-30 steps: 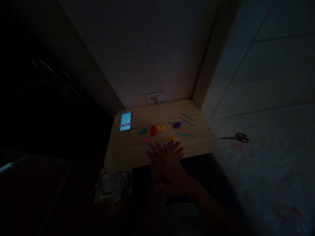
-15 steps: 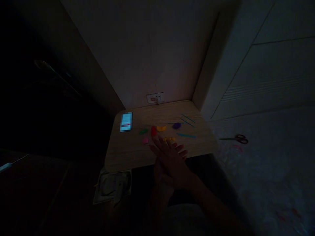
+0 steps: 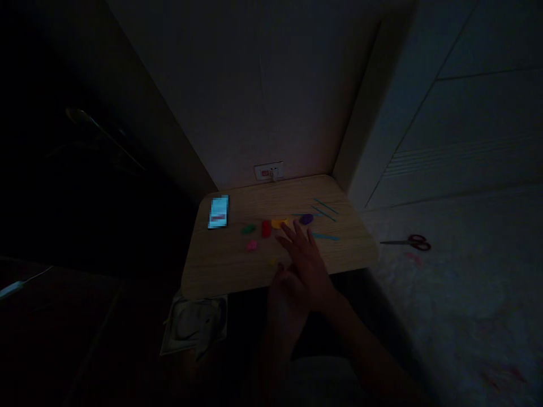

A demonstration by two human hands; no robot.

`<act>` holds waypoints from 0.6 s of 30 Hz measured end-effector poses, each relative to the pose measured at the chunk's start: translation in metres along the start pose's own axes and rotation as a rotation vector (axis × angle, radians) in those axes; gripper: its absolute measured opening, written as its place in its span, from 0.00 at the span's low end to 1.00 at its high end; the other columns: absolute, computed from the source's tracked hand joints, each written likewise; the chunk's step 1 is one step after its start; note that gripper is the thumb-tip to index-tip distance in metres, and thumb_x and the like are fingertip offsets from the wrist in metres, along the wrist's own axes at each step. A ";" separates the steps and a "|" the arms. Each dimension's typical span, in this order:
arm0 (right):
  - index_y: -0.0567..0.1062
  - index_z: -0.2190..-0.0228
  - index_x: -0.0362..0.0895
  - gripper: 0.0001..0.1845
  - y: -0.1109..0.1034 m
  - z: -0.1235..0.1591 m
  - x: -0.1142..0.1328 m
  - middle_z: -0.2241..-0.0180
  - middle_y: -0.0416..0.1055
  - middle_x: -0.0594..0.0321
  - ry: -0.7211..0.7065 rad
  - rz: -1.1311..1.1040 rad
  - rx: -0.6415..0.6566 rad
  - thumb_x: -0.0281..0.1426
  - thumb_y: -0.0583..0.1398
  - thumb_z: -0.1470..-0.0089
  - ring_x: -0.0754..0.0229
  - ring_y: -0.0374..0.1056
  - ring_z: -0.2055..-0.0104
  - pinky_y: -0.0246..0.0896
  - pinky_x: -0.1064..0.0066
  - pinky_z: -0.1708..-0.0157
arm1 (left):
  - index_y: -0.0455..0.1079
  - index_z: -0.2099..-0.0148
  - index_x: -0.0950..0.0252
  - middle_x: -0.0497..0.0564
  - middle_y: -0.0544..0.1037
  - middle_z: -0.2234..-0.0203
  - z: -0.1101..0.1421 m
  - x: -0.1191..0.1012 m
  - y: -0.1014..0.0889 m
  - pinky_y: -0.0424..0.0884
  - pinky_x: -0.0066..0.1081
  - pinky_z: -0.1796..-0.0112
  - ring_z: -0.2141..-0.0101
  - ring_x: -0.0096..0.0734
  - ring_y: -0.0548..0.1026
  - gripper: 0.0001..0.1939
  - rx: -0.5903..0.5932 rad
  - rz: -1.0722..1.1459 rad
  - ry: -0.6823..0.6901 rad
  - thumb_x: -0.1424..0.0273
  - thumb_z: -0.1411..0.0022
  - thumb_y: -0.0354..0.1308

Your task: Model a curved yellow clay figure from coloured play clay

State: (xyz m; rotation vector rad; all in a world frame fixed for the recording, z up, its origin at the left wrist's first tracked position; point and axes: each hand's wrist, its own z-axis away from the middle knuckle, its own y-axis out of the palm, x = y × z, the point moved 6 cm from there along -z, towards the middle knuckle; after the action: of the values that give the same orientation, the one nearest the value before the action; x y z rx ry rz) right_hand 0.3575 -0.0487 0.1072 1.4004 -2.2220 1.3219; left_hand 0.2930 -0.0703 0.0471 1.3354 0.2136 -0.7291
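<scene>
In the head view my right hand is over the table's front edge, its fingers stretched out and apart. My left hand lies against it from below, its fingers mostly hidden and dark. A small yellow bit shows just beyond the left fingertips; whether it touches them I cannot tell. On the wooden table sit modelling-clay lumps: green, red, pink and purple. A yellow clay crescent lies at the right fingertips.
Thin blue-green sticks and a flat blue clay tool lie at the right. A phone glows at the left. Scissors rest on the pale surface beyond the table. Behind is a wall socket; below left, a tray.
My hands were pressed palm to palm and have shifted apart, the right fingers reaching farther over the table. The row of yellow balls is out of sight, and a yellow bit shows near my left hand.
</scene>
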 end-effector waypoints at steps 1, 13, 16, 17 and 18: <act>0.59 0.31 0.47 0.34 -0.007 0.001 -0.005 0.27 0.52 0.51 0.013 -0.012 -0.032 0.50 0.48 0.30 0.38 0.38 0.23 0.31 0.29 0.30 | 0.79 0.55 0.63 0.57 0.83 0.53 0.000 0.001 0.000 0.75 0.38 0.49 0.45 0.47 0.77 0.17 0.007 0.047 -0.058 0.56 0.31 0.56; 0.80 0.55 0.50 0.10 -0.031 0.033 -0.029 0.54 0.76 0.54 0.222 -0.028 -0.156 0.31 0.62 0.37 0.48 0.71 0.50 0.70 0.52 0.49 | 0.74 0.42 0.73 0.65 0.78 0.45 -0.006 -0.016 -0.003 0.70 0.37 0.41 0.43 0.43 0.75 0.27 -0.089 0.248 -0.098 0.56 0.26 0.47; 0.81 0.54 0.50 0.12 -0.026 0.031 -0.026 0.52 0.73 0.53 0.215 -0.010 -0.110 0.30 0.65 0.41 0.47 0.69 0.49 0.70 0.51 0.50 | 0.71 0.39 0.74 0.66 0.76 0.43 -0.003 -0.020 0.002 0.70 0.36 0.42 0.41 0.43 0.74 0.30 -0.061 0.220 -0.087 0.55 0.26 0.46; 0.81 0.54 0.50 0.13 -0.026 0.030 -0.024 0.51 0.73 0.53 0.208 -0.007 -0.097 0.29 0.66 0.42 0.47 0.68 0.49 0.70 0.51 0.50 | 0.71 0.38 0.75 0.67 0.75 0.41 -0.002 -0.021 0.004 0.70 0.35 0.42 0.39 0.44 0.73 0.31 -0.055 0.211 -0.085 0.54 0.27 0.46; 0.82 0.54 0.50 0.13 -0.025 0.029 -0.022 0.51 0.73 0.53 0.194 -0.006 -0.081 0.28 0.66 0.42 0.47 0.68 0.48 0.70 0.50 0.50 | 0.70 0.37 0.75 0.67 0.74 0.40 0.000 -0.022 0.005 0.69 0.35 0.42 0.38 0.44 0.71 0.32 -0.052 0.202 -0.085 0.53 0.27 0.46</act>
State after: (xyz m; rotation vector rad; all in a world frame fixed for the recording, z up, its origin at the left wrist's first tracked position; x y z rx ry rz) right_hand 0.3975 -0.0606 0.0921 1.1951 -2.1176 1.2910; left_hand 0.2789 -0.0620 0.0631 1.2530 0.0287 -0.6042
